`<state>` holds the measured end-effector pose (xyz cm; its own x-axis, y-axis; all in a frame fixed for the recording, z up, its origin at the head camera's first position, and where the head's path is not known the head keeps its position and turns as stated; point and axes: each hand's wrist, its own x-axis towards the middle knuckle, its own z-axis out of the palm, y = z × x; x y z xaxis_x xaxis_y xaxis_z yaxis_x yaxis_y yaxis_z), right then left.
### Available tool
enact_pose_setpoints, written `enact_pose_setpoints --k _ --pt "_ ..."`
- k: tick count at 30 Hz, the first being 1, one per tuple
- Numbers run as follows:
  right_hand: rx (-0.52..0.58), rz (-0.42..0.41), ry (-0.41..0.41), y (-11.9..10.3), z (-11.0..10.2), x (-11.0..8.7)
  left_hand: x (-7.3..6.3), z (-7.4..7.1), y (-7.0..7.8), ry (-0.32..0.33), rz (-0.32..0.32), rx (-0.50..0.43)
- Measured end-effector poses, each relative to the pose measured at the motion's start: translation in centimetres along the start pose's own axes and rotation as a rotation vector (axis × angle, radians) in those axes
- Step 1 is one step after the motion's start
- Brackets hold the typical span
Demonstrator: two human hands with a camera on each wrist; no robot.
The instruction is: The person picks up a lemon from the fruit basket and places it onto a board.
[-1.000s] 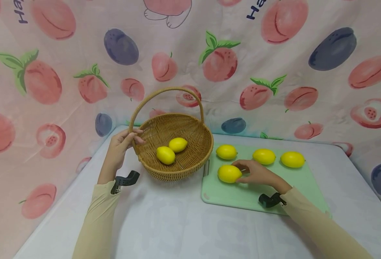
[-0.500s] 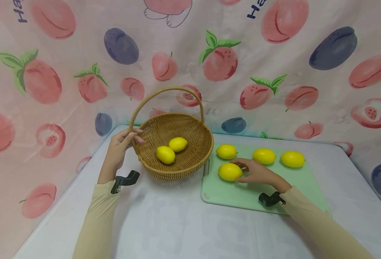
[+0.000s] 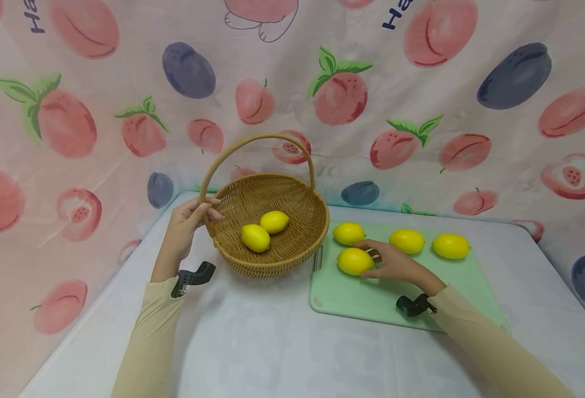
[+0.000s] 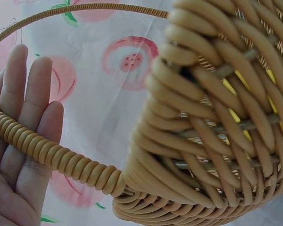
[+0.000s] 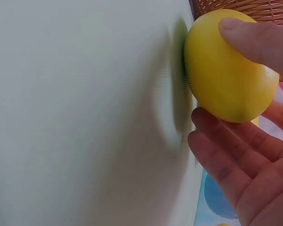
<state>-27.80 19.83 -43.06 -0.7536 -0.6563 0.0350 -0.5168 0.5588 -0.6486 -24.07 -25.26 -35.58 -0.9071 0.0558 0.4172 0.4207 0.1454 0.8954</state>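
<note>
A round wicker basket (image 3: 292, 243) with a tall arched handle (image 3: 252, 139) holds two lemons, one nearer (image 3: 255, 238) and one farther (image 3: 275, 222). My left hand (image 3: 185, 226) grips the handle's left foot; the left wrist view shows its fingers (image 4: 40, 84) passing behind the wrapped handle. Over the green cutting board (image 3: 372, 301), my right hand (image 3: 397, 262) pinches a lemon (image 3: 354, 261) from its right side. In the right wrist view the thumb lies on one side of this lemon (image 5: 226, 70) and fingers on the other.
Three more lemons lie along the board's back part: left (image 3: 349, 234), middle (image 3: 407, 241) and right (image 3: 450, 246). The board stands just right of the basket on a white cloth (image 3: 252, 342). A fruit-print curtain (image 3: 282, 72) hangs behind.
The lemon in my right hand has shifted slightly up and away from me, and the hand with it. My left hand and the basket stay in place.
</note>
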Motion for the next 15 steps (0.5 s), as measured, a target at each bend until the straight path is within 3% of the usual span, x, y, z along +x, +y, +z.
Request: enact_pose_setpoints --k 9,15 --pt "-0.006 -0.012 -0.011 0.12 -0.02 0.18 0.01 -0.04 -0.13 0.002 0.001 -0.014" --pt "0.058 -0.025 -0.052 0.05 0.11 0.31 0.02 -0.03 -0.06 -0.001 0.002 -0.003"
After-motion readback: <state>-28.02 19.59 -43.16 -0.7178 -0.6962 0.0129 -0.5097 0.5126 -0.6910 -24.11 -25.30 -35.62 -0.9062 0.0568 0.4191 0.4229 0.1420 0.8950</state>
